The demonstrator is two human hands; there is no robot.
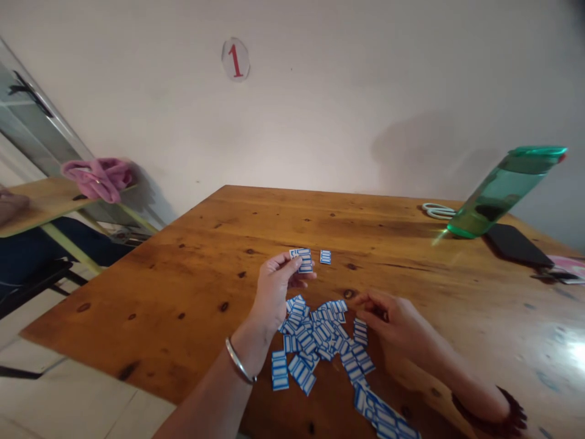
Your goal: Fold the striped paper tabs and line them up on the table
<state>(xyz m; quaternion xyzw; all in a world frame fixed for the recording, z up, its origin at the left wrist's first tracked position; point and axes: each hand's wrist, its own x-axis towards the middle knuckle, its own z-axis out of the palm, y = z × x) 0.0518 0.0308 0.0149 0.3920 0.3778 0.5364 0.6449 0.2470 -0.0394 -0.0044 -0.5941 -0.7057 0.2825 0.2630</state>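
My left hand (286, 274), with a silver bangle at the wrist, holds a few small blue-and-white label sheets (305, 261) between thumb and fingers above the table. Just beyond it, a single small label sheet (325, 256) lies flat on the wood. Below my left hand spreads a loose, overlapping pile of label sheets (322, 332). To the right of the pile hovers my right hand (386, 314), its fingers loosely bent and apart, with nothing visible in them. One label sheet (360, 331) lies just under its thumb. More label sheets (384, 414) overlap near the bottom edge.
On the right of the wooden table (256, 225) stand a green bottle (503, 192), a black phone (516, 245), a white coiled cable (437, 211) and keys (555, 275). At left, a pink cloth (100, 177) lies on another table, beside part of a person.
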